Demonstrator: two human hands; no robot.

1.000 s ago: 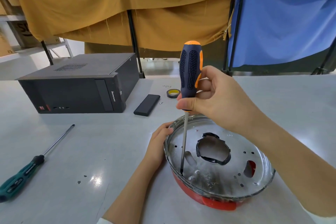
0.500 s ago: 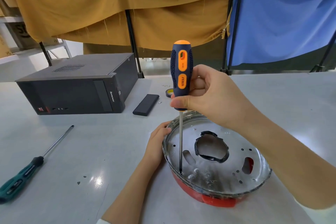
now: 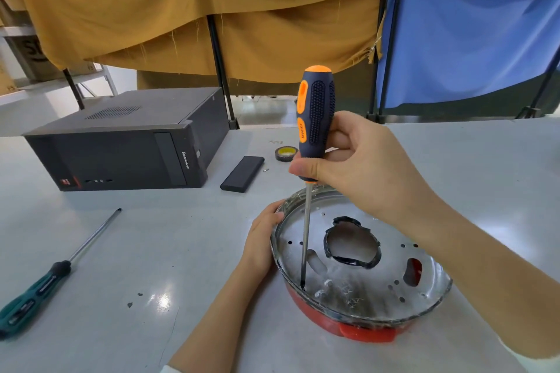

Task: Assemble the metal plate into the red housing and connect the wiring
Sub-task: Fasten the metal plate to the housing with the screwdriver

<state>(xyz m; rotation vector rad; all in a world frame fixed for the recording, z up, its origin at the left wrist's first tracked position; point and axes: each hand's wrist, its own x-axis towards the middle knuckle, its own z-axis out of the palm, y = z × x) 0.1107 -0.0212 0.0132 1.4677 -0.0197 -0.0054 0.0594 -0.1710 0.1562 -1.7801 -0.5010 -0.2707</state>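
Head view of a pale bench. The red housing sits at lower right of centre, with the round metal plate seated in its top; the plate shows a large central opening edged in black, a smaller oval cut-out through which red is visible, and several small holes. The right hand is curled around the lower handle of an orange-and-navy screwdriver, held nearly upright, its tip resting on the plate near the left-front rim. The left hand rests against the left edge of the housing, fingers bent over the plate's rim. Wiring cannot be made out. On the bench at far left lies a green-handled screwdriver. Behind stand a black desktop computer case, a flat black block and a roll of tape. Mustard and blue cloths hang beyond.
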